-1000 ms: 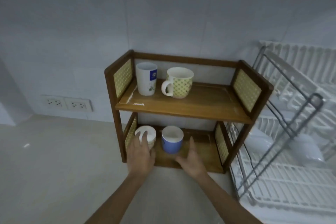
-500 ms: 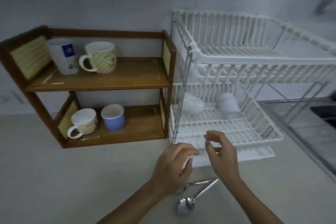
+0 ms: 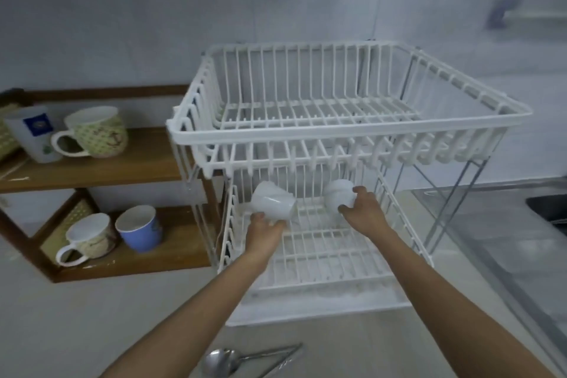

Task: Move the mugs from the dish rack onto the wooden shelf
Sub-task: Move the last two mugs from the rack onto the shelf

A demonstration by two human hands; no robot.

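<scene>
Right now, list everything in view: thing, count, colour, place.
dish rack: one, white, two tiers, on the counter right of the shelf.
white mugs: two, lying tipped in the rack's lower tier, the second to the right.
wooden shelf: one, brown, two levels, left.
upper-level cups: white tumbler with a blue label; patterned mug.
lower-level cups: patterned mug; blue cup.
spoon: one, metal, near edge of the counter, beside other metal utensils.
sink: dark, far right.
hands: left touching the left white mug; right gripping the right one.
</scene>
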